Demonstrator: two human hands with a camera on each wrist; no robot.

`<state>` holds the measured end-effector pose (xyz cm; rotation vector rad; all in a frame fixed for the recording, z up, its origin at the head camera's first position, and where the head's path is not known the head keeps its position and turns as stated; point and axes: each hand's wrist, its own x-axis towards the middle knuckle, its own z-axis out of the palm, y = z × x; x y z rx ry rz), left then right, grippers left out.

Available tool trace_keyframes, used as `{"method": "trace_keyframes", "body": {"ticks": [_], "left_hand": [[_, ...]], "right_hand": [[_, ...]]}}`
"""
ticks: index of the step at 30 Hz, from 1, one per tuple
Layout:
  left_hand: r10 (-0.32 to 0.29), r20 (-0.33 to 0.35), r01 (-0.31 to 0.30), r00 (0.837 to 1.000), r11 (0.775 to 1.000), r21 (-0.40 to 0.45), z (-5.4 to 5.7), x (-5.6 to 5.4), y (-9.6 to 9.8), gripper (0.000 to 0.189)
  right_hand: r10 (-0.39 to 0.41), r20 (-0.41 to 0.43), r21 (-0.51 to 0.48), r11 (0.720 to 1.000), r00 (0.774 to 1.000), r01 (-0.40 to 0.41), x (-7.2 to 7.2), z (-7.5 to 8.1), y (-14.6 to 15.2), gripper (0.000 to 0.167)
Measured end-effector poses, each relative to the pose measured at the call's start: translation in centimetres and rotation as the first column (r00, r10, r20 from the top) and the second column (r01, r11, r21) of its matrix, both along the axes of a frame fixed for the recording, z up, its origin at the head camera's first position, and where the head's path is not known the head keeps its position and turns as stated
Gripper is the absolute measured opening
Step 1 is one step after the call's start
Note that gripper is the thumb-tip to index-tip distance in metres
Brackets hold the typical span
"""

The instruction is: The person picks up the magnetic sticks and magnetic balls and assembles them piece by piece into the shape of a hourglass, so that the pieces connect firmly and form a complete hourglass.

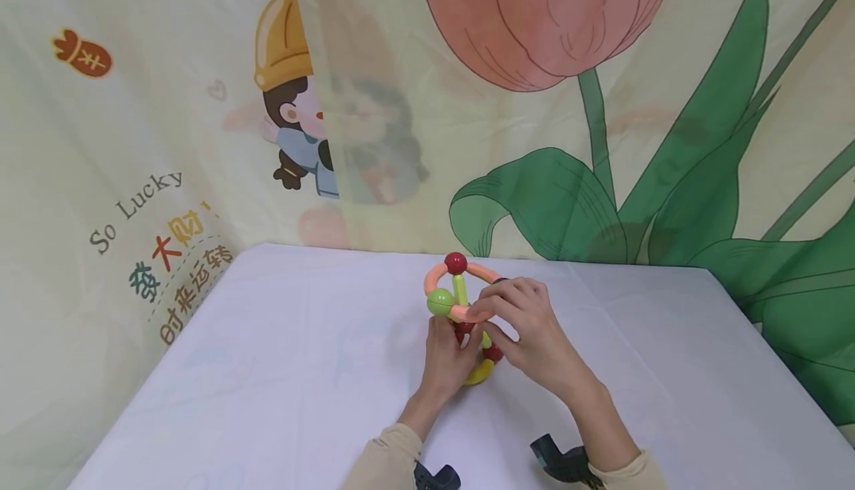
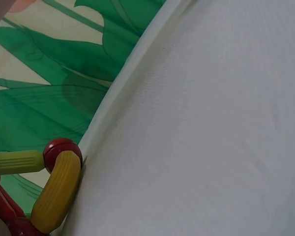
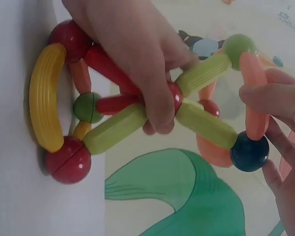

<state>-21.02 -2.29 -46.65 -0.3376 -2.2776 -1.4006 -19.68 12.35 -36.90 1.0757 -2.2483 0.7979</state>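
Observation:
A toy frame of magnetic balls and rods stands on the white table. Its base has a curved yellow rod [image 3: 45, 98] between two red balls, one being the lower red ball [image 3: 69, 161]. My left hand [image 1: 446, 356] grips the frame's middle, fingers and thumb around the central red ball where light green rods [image 3: 206, 125] meet. At the top ring, my right hand [image 1: 534, 334] pinches a curved orange rod [image 3: 257, 118] between thumb and fingers. This rod spans a green ball [image 1: 441, 302] and a dark blue ball [image 3: 250, 151]. A red ball [image 1: 456, 263] tops the ring's far side.
The white-covered table [image 1: 300, 341] extends around the frame, its far edge against a printed curtain [image 1: 387, 104] with a tulip and cartoon figure. Black curved pieces [image 1: 564, 462] sit by both wrists near the sleeves.

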Motion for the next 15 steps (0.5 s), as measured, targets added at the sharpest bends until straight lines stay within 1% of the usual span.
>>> {"method": "trace_keyframes", "body": {"ticks": [2, 4, 6, 8, 10, 12, 13, 15], "left_hand": [[-0.016, -0.037, 0.017, 0.999, 1.0, 0.02, 0.0, -0.3, 0.1, 0.068], [-0.018, -0.045, 0.019, 0.999, 1.0, 0.023, 0.0, -0.4, 0.1, 0.064], [-0.015, -0.026, 0.016, 1.0, 1.0, 0.016, 0.0, -0.4, 0.1, 0.056], [-0.007, -0.003, 0.007, 1.0, 1.0, 0.001, 0.1, -0.3, 0.1, 0.048], [0.004, 0.024, -0.004, 1.0, 1.0, -0.017, 0.2, -0.1, 0.2, 0.044], [0.003, 0.033, -0.003, 0.999, 1.0, -0.015, 0.3, -0.1, 0.2, 0.047], [-0.001, 0.034, 0.002, 0.999, 1.0, -0.007, 0.3, -0.1, 0.2, 0.051], [-0.009, 0.028, 0.009, 1.0, 1.0, 0.017, 0.3, -0.1, 0.2, 0.062]], "right_hand": [[0.008, -0.012, 0.008, 1.0, 1.0, -0.007, 0.1, 0.1, -0.1, 0.032], [0.016, -0.008, 0.005, 1.0, 1.0, -0.016, 0.2, 0.3, -0.2, 0.031], [0.023, 0.016, -0.023, 0.999, 1.0, -0.023, 0.2, 0.3, -0.1, 0.031], [0.015, 0.041, -0.073, 0.997, 0.999, -0.012, 0.1, 0.3, 0.0, 0.029], [-0.02, 0.079, -0.124, 0.992, 0.997, 0.029, -0.1, 0.2, 0.3, 0.03], [-0.07, 0.138, -0.148, 0.985, 0.988, 0.09, -0.2, 0.1, 0.5, 0.033], [-0.095, 0.178, -0.144, 0.982, 0.979, 0.121, -0.2, 0.0, 0.7, 0.035], [-0.13, 0.268, -0.112, 0.98, 0.955, 0.165, -0.3, -0.2, 0.9, 0.039]]}}
